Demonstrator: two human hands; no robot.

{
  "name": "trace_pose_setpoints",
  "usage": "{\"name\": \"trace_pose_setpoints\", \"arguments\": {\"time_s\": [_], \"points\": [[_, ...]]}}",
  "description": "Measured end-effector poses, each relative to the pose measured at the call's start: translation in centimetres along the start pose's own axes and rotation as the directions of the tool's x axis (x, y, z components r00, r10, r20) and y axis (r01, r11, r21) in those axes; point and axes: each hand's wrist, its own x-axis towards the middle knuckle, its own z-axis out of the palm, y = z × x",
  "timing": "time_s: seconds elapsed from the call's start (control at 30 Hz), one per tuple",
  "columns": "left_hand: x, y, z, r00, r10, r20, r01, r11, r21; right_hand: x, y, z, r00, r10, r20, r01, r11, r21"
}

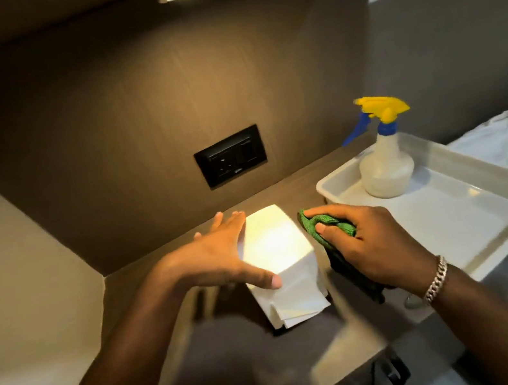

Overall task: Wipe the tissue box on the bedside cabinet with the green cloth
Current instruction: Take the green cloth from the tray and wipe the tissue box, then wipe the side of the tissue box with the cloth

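Tissue box (284, 265) on bedside cabinet (206, 353), long axis near to far, tissue end nearest. Left hand (220, 259) flat, fingers spread against left side. Right hand (361, 241) clutching green cloth (326, 225) against right side.

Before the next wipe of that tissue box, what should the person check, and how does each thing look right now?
1. Green cloth gripped in right hand: ok.
2. Left hand steadying tissue box: ok, flat against its left side.
3. Cloth touching box: cannot tell; it sits at the right side.
4. Spray bottle clear, upright in tray: ok.
5. Box's dark base flat on cabinet: cannot tell.
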Motion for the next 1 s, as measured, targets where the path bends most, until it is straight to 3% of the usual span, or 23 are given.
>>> {"name": "trace_pose_setpoints", "arguments": {"time_s": [0.13,0.2,0.37,0.5,0.6,0.7,0.8,0.93,1.0], "points": [[1.8,3.0,0.0,0.999,0.044,-0.015,-0.043,0.999,0.026,-2.9,3.1,0.4,0.986,0.112,-0.126,-0.074,0.958,0.276],[1.7,3.0,-0.4,0.997,0.071,0.013,-0.071,0.997,0.005,-4.0,4.1,1.3,0.979,0.169,-0.117,-0.104,0.900,0.423],[0.9,2.7,-1.8,0.986,0.035,0.161,-0.059,0.987,0.147,-5.6,5.2,3.6,0.969,0.235,-0.075,-0.119,0.713,0.691],[0.3,2.9,-1.4,0.972,-0.079,0.220,0.063,0.995,0.080,-6.7,5.4,5.5,0.971,0.237,-0.023,-0.140,0.644,0.752],[0.2,3.5,1.0,0.999,-0.025,-0.034,0.021,0.995,-0.094,-6.6,4.8,6.9,0.970,0.236,-0.065,-0.119,0.686,0.717],[0.3,3.9,3.8,0.944,0.086,-0.320,-0.069,0.996,0.064,-6.5,3.4,8.3,0.971,0.198,-0.133,-0.078,0.790,0.608],[0.7,3.6,4.3,0.929,0.100,-0.355,-0.051,0.988,0.146,-6.6,2.3,10.0,0.954,0.167,-0.248,-0.023,0.868,0.495],[0.7,3.5,4.5,0.923,0.100,-0.372,-0.043,0.986,0.158,-5.3,0.8,11.7,0.898,0.258,-0.355,0.018,0.787,0.617],[0.6,3.5,4.6,0.921,0.101,-0.377,-0.045,0.987,0.154,-4.0,0.1,11.7,0.888,0.219,-0.404,0.101,0.765,0.636]]}}
